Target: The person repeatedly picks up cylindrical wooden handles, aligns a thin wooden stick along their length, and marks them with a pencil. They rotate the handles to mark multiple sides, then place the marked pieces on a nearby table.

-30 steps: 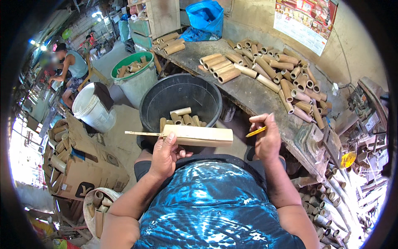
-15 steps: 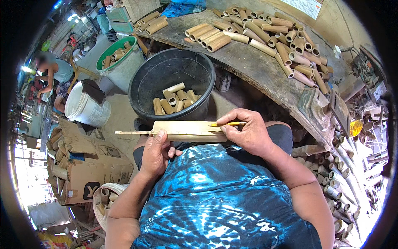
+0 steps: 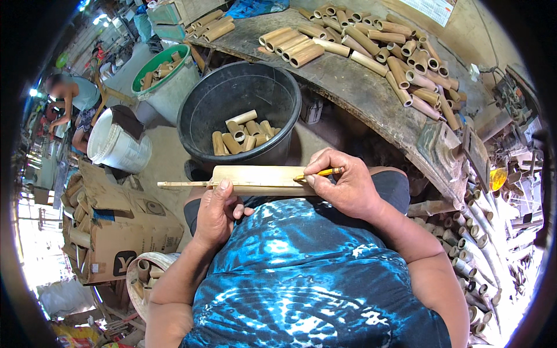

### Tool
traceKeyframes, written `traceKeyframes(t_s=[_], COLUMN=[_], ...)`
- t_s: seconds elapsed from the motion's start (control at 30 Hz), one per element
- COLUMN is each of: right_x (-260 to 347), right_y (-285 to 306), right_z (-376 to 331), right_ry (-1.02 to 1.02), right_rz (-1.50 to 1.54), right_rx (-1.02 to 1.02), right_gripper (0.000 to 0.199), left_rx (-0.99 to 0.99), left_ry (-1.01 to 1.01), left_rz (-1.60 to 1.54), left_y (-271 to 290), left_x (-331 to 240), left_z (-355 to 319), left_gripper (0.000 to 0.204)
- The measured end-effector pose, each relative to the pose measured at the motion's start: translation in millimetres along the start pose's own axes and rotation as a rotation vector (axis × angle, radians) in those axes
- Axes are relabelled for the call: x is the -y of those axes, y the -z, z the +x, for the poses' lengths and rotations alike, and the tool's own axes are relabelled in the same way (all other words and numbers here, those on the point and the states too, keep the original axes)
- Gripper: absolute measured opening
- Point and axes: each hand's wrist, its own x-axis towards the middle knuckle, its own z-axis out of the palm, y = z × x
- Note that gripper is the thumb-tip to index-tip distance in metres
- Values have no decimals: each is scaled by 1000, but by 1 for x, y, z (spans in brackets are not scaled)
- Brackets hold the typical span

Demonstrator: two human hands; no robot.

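Across my lap lies a pale length of bamboo (image 3: 255, 173), held level by my left hand (image 3: 214, 216). That hand's thumb presses a thin wooden strip (image 3: 181, 184) along the bamboo, and the strip's end sticks out past it to the left. The fingers curl beneath, partly hidden. My right hand (image 3: 348, 187) pinches a yellow pencil (image 3: 332, 171) between thumb and fingers. The pencil's point touches or nearly touches the bamboo close to its right end, by the strip's edge.
A black tub (image 3: 191, 130) with cut bamboo tubes stands ahead. Beyond it, a workbench (image 3: 371, 104) bears many tubes. A green-rimmed bucket (image 3: 168, 95), white bucket (image 3: 125, 152) and cardboard box (image 3: 139, 232) stand left. More bamboo (image 3: 464, 255) is piled right. Another person (image 3: 81, 95) works far left.
The pencil has shifted slightly and stands a little steeper against the bamboo. The bamboo and strip have moved up and left a touch. Both hands keep their hold.
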Motion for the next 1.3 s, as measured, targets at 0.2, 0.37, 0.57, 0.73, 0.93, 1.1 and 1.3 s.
traceKeyframes(t_s=[0.2, 0.37, 0.57, 0.73, 0.93, 1.1, 1.3], right_x=[4, 5, 7, 11, 14, 13, 12], right_y=[-1, -2, -2, -7, -12, -12, -14], right_z=[0, -1, -1, 2, 3, 3, 2], right_ry=[-32, -50, -99, -1, -26, -1, -36], right_rz=[-39, -35, 5, -36, -97, -148, -134], right_rx=[-10, -15, -17, -57, -17, 9, 5], right_gripper=[7, 7, 7, 7, 9, 8, 7], left_rx=[35, 23, 42, 31, 25, 34, 39], left_ry=[-17, -1, 21, 6, -19, 4, 5], left_rz=[48, 46, 68, 72, 30, -9, -12], left_y=[3, 5, 10, 7, 1, 2, 5], left_x=[1, 2, 4, 5, 3, 2, 5], left_z=[0, 0, 1, -1, -3, -3, -3], left_gripper=[48, 50, 47, 48, 42, 41, 42])
